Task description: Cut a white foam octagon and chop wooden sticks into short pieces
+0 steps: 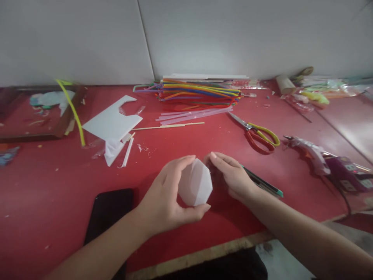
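Note:
My left hand (167, 194) is closed around a white many-sided block (201, 184), with the thumb below and the fingers over its top. The block is held above the red tabletop, its flat facets turned towards the right. Close to its right side, my right hand (231, 173) has its thumb and fingers pressed together in a pinch. Whatever may be between those fingertips is too blurred to make out. A dark cutter with green ends (262, 181) lies beside the right wrist, partly hidden by that hand.
Scissors (256, 134) and a glue gun (310, 153) lie right. Bundled coloured pipe cleaners (198, 91) and translucent sticks (192, 116) are at the back. Left are a cut white sheet (113, 120), a brown tray (35, 137) and a black phone (109, 208).

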`<state>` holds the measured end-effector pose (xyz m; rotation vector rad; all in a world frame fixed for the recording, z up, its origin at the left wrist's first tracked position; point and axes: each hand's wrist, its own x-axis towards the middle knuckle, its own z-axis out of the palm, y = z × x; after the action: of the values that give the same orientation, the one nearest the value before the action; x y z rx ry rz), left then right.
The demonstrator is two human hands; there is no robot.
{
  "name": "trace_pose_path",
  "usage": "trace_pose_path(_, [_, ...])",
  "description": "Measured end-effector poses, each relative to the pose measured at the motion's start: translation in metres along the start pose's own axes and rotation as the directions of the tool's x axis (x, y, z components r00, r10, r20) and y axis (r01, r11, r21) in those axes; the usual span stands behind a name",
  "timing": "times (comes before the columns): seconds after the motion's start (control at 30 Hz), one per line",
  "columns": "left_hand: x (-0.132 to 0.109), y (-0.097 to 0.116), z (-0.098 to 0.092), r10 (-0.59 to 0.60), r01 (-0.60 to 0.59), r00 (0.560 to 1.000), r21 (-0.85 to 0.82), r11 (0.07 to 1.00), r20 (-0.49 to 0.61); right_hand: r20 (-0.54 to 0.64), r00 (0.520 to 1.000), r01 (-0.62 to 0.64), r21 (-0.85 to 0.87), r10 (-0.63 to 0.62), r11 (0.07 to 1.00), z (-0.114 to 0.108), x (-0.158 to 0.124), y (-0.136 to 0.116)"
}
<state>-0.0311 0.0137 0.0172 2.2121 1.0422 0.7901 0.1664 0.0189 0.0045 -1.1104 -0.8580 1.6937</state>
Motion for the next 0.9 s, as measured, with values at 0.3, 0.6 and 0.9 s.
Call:
trace_pose_path(0.3, [0.001, 0.001, 0.0, 0.164, -0.138, 0.965, 0.136, 0.981, -0.205, -0.18, 0.977, 0.111, -0.022, -0.113, 0.994, -0.008, -0.003, -0.001])
trace_pose_path(0.6, [-0.002, 0.005, 0.017, 0.314, -0.394, 0.904, 0.277, 0.877, 0.291, -0.3, 0.913, 0.289, -0.004, -0.277, 0.957, -0.018, 0.003, -0.005])
trace_pose_path(0.9, [-0.001, -0.03, 0.014, -0.149, 0.137, 0.988, 0.559, 0.818, -0.024, -0.23, 0.946, 0.245, 0.054, -0.226, 0.968, -0.015, 0.001, -0.006])
